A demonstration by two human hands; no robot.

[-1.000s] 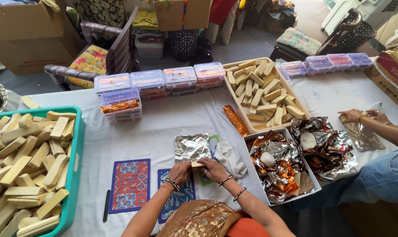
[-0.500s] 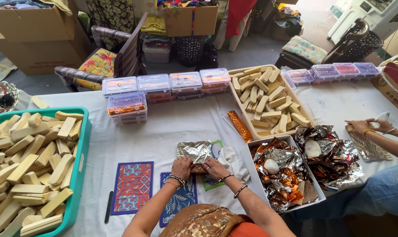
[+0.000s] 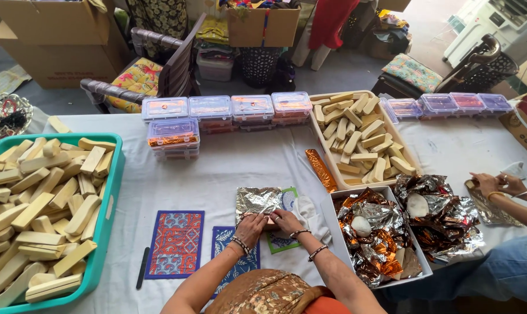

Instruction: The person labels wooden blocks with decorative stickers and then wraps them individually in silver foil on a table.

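Pressing the silver foil sheet flatter than before, left hand and right hand grip its near edge

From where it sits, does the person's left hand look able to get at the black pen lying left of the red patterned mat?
Probably yes. The left hand rests on the foil sheet; the black pen lies to its left on the tablecloth. Only the flat red patterned mat lies between, nothing upright.

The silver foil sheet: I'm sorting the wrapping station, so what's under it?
Under the silver foil sheet lies a green-edged patterned card on the white tablecloth. Both hands press its front edge; anything wrapped inside is hidden.
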